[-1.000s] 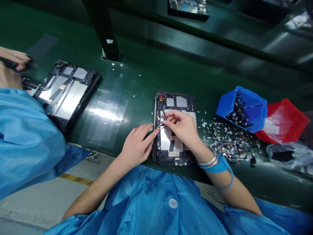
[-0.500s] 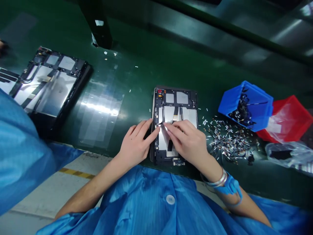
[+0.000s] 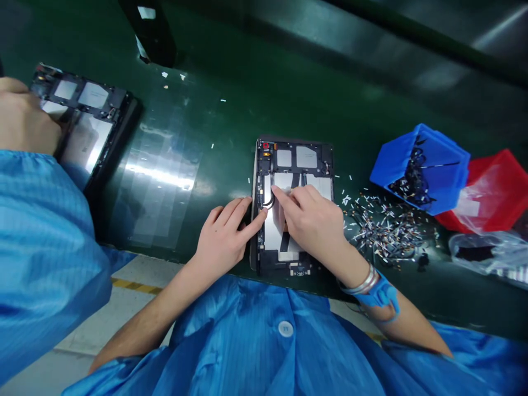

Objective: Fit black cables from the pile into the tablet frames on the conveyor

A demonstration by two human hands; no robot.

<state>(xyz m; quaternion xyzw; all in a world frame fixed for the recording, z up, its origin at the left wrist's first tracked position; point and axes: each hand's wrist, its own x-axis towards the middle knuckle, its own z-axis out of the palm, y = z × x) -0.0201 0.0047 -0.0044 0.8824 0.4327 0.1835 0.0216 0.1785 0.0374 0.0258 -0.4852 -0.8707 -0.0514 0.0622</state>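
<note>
An opened tablet (image 3: 284, 254) lies in front of me, with silver plates and black edge parts showing. A thin black cable (image 3: 269, 204) curves in a loop near its left side. My left hand (image 3: 225, 234) rests at the tablet's left edge, fingers spread, its index fingertip on the cable's lower end. My right hand (image 3: 315, 223) lies over the middle of the tablet. Its index finger is stretched out and touches the strip just above the cable loop; the other fingers are bent, the thumb is hidden, and nothing shows in its grasp.
Right of the tablet lies a pile of small cut-off pieces (image 3: 390, 234). Behind it stand a blue bin (image 3: 447, 170) with black cables and a red bin (image 3: 497, 190); a clear plastic bag (image 3: 501, 250) lies nearby. At left, a co-worker's hand (image 3: 27, 118) covers another opened tablet (image 3: 93, 129).
My right index finger has moved up along the strip and straightened from a pinch by the cable. The cable loop now shows more. A co-worker's hand has come over the left tablet.
</note>
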